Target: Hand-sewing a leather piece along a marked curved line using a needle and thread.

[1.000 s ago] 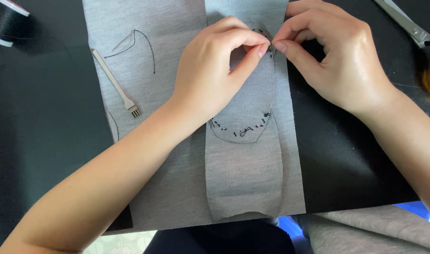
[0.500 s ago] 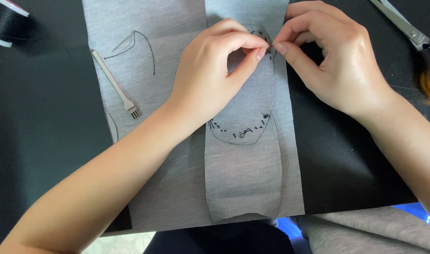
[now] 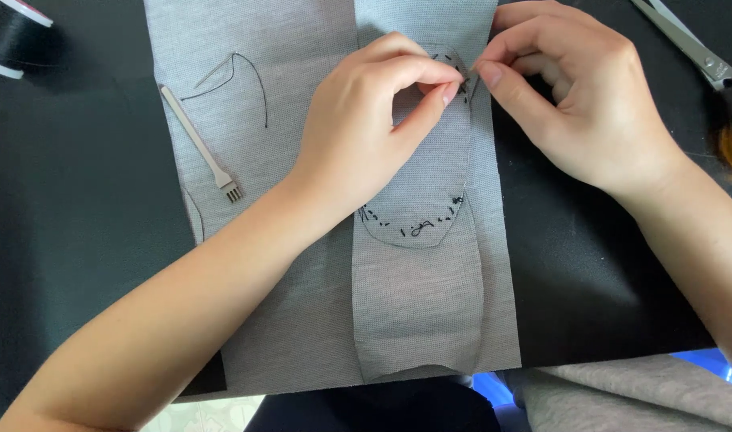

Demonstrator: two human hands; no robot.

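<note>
Pinched shut, the grip of both the left hand [image 3: 366, 136] and the right hand [image 3: 590, 104] meets at the upper right edge of the rounded grey fabric patch [image 3: 418, 200] with black stitches. That patch lies on a long grey fabric strip [image 3: 418, 320], long axis running away from the person, on the black desk [image 3: 78, 200]. A white pronged tool [image 3: 202, 148] lies left; scissors [image 3: 694, 52] far right.
</note>
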